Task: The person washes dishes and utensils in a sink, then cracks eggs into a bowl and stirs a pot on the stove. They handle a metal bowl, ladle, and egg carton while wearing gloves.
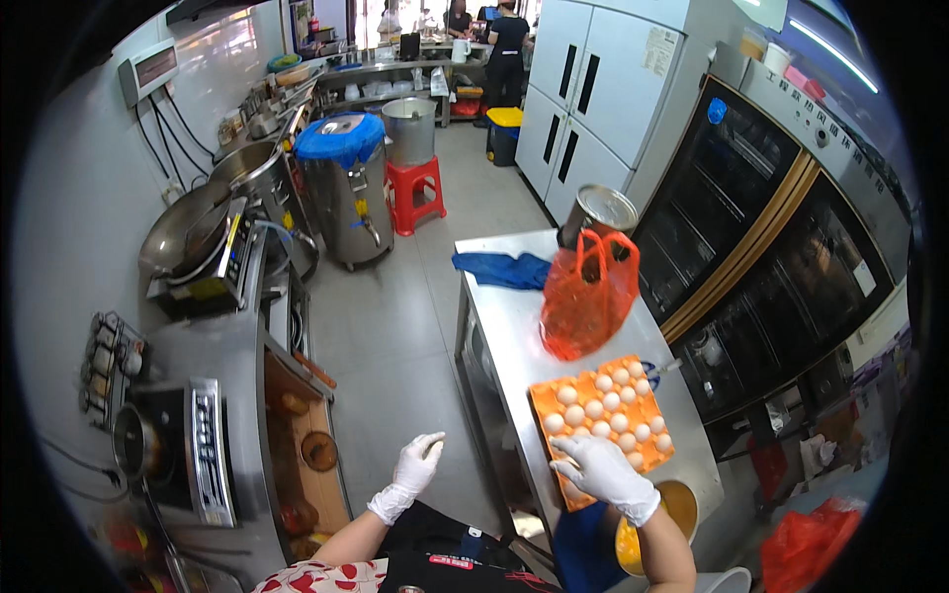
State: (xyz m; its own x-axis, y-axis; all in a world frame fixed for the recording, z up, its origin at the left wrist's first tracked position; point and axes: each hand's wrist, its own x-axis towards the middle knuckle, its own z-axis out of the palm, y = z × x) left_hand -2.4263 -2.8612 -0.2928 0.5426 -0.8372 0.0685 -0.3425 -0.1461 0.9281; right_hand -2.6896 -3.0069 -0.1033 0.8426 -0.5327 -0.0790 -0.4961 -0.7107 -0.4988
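My right hand [602, 474], in a white disposable glove, reaches over the near left part of an orange egg tray [545, 396]; its fingers are at the eggs, and whether they grip one is hidden. Pale eggs [594, 409] fill many of the tray's cups, while some cups hold none. My left hand [420, 464], gloved the same way, hangs above the floor left of the steel table [511, 374], its fingertips close together. A bowl with yellow beaten egg [630, 550] is partly hidden under my right forearm. Dark blue cloth [586, 545] lies beside the bowl.
A red plastic bag [586, 296], a blue cloth [500, 268] and a lidded metal can [606, 207] stand or lie farther back on the table. Scissors [652, 376] lie behind the tray. Left is a counter with a wok [185, 230] and pan [137, 443]. People work at the far end.
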